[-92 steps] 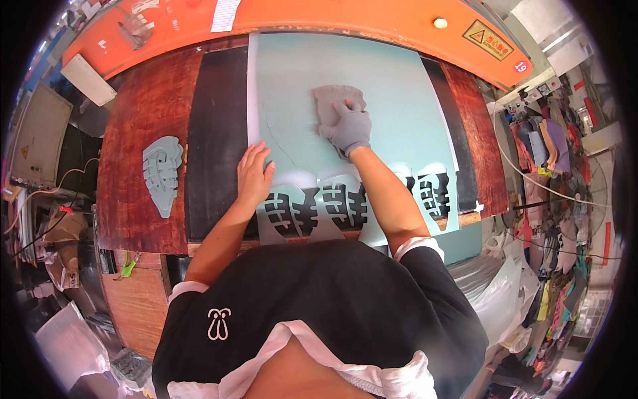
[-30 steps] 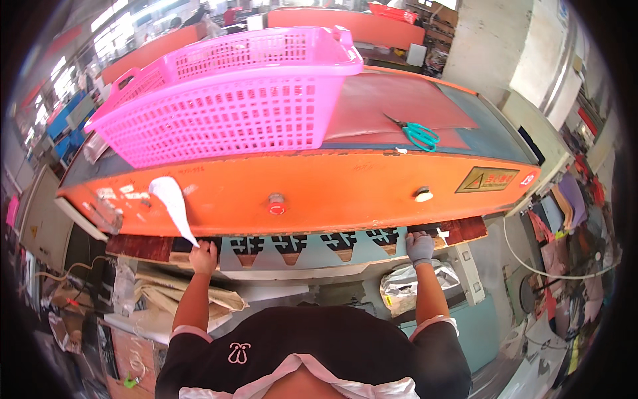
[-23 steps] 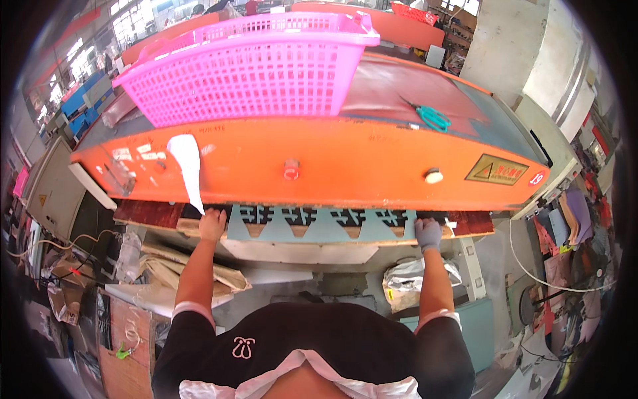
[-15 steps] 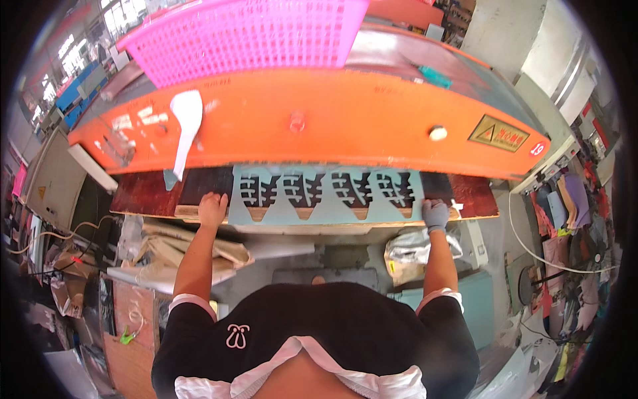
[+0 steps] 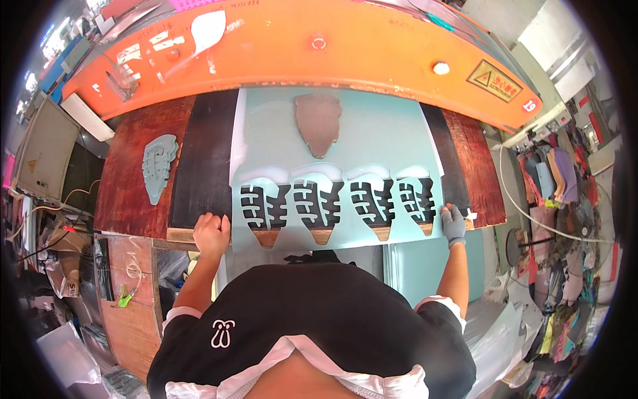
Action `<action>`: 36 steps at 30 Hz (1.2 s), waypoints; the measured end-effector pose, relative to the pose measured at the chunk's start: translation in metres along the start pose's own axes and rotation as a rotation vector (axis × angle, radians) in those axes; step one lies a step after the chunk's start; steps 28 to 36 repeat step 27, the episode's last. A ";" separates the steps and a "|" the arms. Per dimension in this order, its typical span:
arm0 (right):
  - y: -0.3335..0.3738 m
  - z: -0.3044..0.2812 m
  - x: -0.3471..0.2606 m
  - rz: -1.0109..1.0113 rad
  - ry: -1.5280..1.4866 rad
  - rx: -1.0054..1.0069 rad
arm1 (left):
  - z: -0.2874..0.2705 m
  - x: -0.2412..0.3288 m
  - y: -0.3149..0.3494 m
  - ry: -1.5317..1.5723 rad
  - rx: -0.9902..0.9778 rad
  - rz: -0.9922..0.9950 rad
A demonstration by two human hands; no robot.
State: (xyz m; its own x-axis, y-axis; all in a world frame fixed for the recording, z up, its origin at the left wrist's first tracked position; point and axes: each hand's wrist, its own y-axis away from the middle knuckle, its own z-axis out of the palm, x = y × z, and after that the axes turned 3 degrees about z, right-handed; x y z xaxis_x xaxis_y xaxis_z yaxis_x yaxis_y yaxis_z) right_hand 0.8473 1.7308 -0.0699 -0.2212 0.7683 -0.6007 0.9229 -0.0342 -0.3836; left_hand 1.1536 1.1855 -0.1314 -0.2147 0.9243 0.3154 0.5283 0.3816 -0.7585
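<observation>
My bare left hand (image 5: 212, 233) is closed at the front edge of a dark red and black board (image 5: 203, 159), beside the left corner of a pale green sheet (image 5: 392, 136). At the sheet's right corner, my right hand (image 5: 453, 224), in a grey glove, is closed on the same front edge. Several jagged cut-outs line the near side of the sheet, the black board showing through. A flat brown cutting die (image 5: 318, 125) with a notched outline lies on the sheet farther back. Left of the sheet rests a cut green piece (image 5: 159, 169) with slots.
An orange machine beam (image 5: 266, 56) spans the far side above the board, bearing a white spoon-shaped thing (image 5: 208, 30). Part of a pink basket (image 5: 193, 3) shows on top. Hanging coloured pieces (image 5: 551, 179) crowd the right; a wooden cabinet (image 5: 126, 286) stands at left.
The board and sheet have slid out toward me from under the orange beam, with both hands at the front edge. The brown die and most of the cut piece now show.
</observation>
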 end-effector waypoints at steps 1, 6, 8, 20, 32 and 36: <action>0.010 -0.010 -0.006 0.088 -0.059 -0.055 | -0.008 0.001 0.013 0.018 -0.002 0.016; 0.043 0.024 -0.112 -0.271 -0.008 0.113 | -0.039 0.011 0.060 0.067 -0.041 0.039; 0.059 0.072 -0.174 -0.650 -0.035 0.083 | -0.052 0.015 0.069 0.144 -0.126 -0.073; 0.129 0.139 -0.324 -0.274 0.383 -0.315 | 0.026 0.111 0.016 0.025 -0.334 0.360; 0.113 0.121 -0.322 -0.258 0.063 -0.441 | 0.030 0.102 0.019 0.114 -0.346 0.360; 0.113 0.121 -0.322 -0.258 0.063 -0.441 | 0.030 0.102 0.019 0.114 -0.346 0.360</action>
